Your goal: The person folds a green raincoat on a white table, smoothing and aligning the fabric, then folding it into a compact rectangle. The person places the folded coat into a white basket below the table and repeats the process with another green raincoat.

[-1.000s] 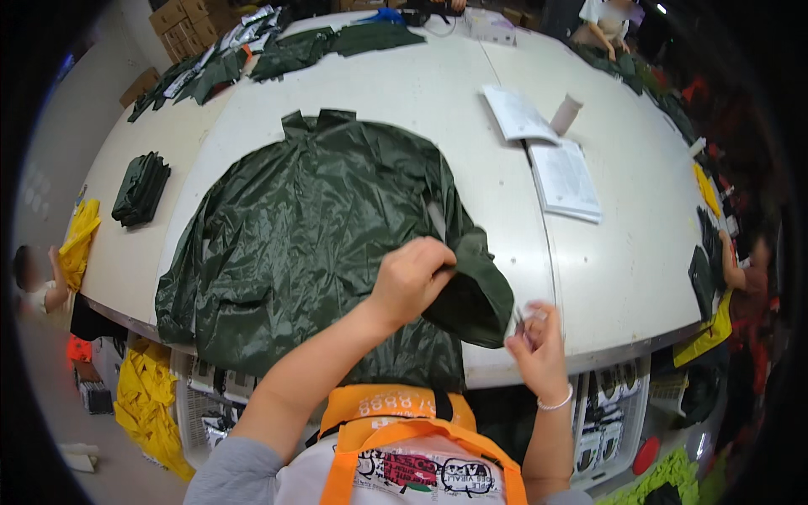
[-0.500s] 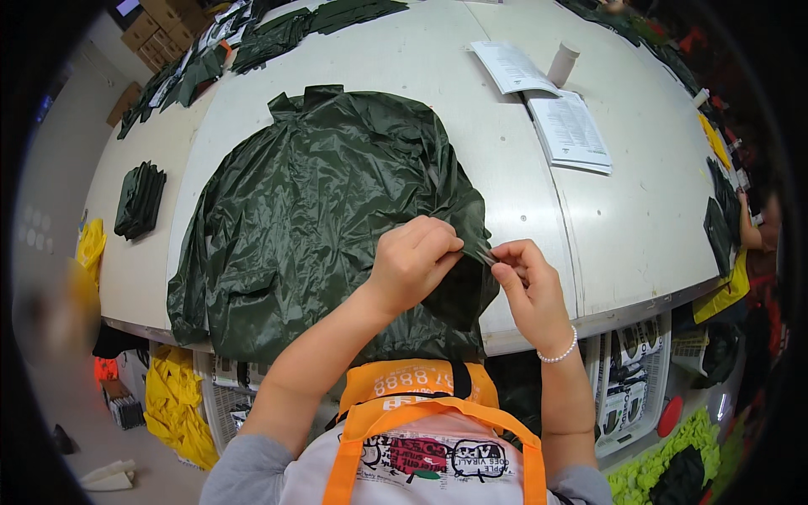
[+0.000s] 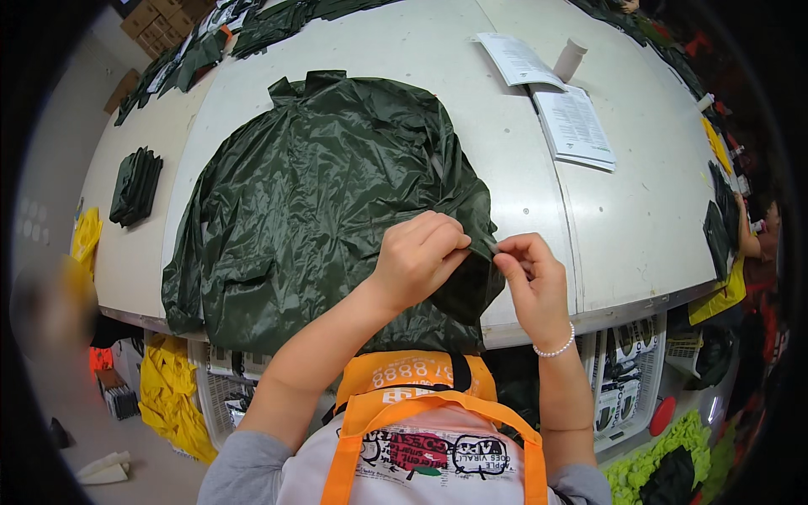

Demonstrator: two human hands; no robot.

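Note:
A shiny dark green jacket (image 3: 311, 185) lies spread on the white table, its collar at the far side and its hem at the near edge. My left hand (image 3: 418, 255) is closed, pinching the fabric near the end of the right-lying sleeve and lifting it a little. Just to its right, my right hand (image 3: 539, 282) is closed around what look like small metal thread snips (image 3: 493, 247); their tip touches the sleeve edge, and most of them is hidden in my fingers.
Folded dark green garments (image 3: 136, 187) sit at the table's left. An open booklet (image 3: 575, 126) and a pale bottle (image 3: 570, 61) lie beyond my right hand. White baskets (image 3: 627, 379) stand under the table (image 3: 539, 202). A person's arm (image 3: 746, 231) shows at the far right.
The snips have turned in my right hand, and less of their blades shows. Both hands stay close together at the sleeve; the whole view has shifted slightly.

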